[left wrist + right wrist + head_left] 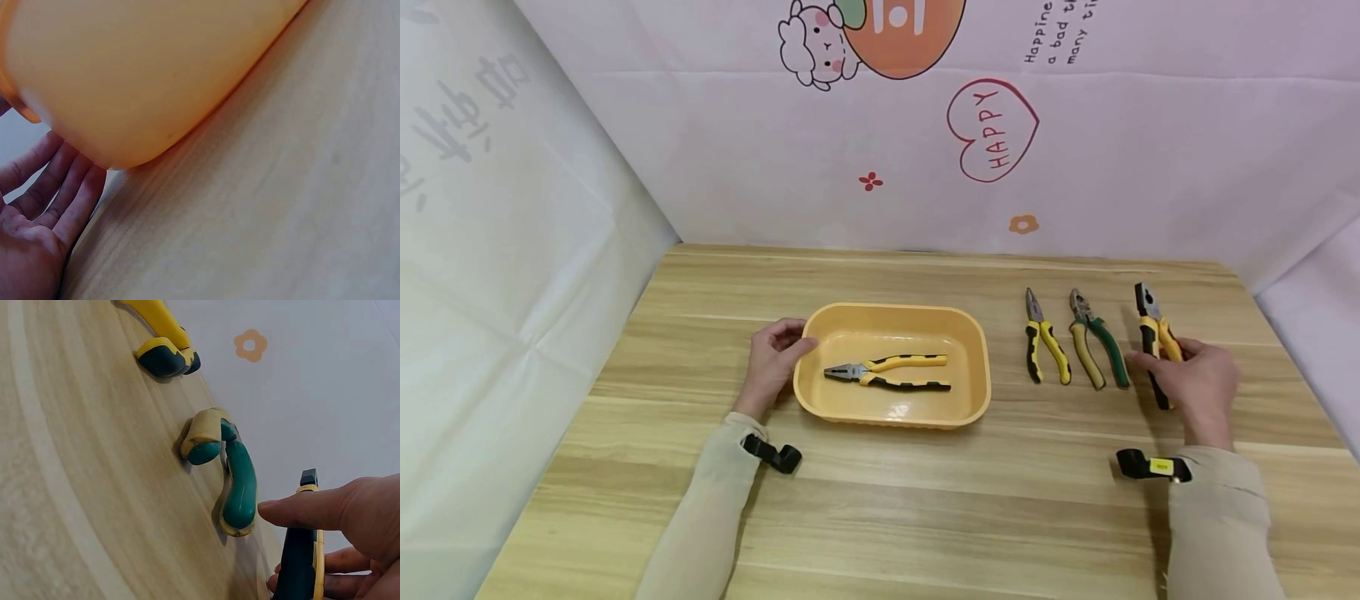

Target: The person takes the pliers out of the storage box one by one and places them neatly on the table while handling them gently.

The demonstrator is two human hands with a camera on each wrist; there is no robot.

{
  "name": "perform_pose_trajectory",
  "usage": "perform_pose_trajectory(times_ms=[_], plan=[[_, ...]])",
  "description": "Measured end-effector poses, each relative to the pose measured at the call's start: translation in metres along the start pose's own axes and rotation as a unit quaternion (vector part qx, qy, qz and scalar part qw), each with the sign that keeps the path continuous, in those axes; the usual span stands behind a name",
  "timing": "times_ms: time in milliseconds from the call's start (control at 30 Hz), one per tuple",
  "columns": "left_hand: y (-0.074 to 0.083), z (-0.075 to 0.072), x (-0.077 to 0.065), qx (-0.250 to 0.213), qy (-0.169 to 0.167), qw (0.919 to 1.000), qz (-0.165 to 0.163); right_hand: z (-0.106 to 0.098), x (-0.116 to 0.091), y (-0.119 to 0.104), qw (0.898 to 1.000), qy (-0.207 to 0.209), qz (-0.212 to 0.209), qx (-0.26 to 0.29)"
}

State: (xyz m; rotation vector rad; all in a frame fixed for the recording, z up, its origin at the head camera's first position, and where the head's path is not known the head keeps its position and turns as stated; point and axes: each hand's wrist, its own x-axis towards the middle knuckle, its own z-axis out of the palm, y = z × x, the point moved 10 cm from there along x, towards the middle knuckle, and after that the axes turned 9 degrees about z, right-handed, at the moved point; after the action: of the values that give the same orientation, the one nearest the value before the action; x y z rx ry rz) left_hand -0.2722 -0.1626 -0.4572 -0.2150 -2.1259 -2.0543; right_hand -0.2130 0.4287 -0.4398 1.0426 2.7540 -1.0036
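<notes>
At the left end of a yellow plastic basin [891,422], my left hand [770,358] has its thumb over the rim. Its fingers [84,200] lie against the outside wall in the left wrist view. Inside the basin lies a pair of combination pliers [904,362] with yellow and black handles, jaws pointing left. Over at the right, my right hand [1206,379] grips black-and-yellow pliers [1148,332] by the handles, head pointing away from me. The right thumb [306,507] crosses the dark handle, near green-handled pliers [240,487] in the right wrist view.
Yellow-handled needle-nose pliers [1034,329] and pliers with one tan and one green handle [1116,354] lie between the basin and my right hand. A white printed cloth [760,167] hangs behind the wooden table [962,508], with another cloth along the left side.
</notes>
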Motion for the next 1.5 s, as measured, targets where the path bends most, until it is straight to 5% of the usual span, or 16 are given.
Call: perform_pose_trajectory(times_ms=[1500], plan=[[-0.002, -0.001, 0.001, 0.007, 0.002, 1.0000, -0.002, 0.011, 0.008, 0.014, 0.989, 0.023, 0.081, 0.125]])
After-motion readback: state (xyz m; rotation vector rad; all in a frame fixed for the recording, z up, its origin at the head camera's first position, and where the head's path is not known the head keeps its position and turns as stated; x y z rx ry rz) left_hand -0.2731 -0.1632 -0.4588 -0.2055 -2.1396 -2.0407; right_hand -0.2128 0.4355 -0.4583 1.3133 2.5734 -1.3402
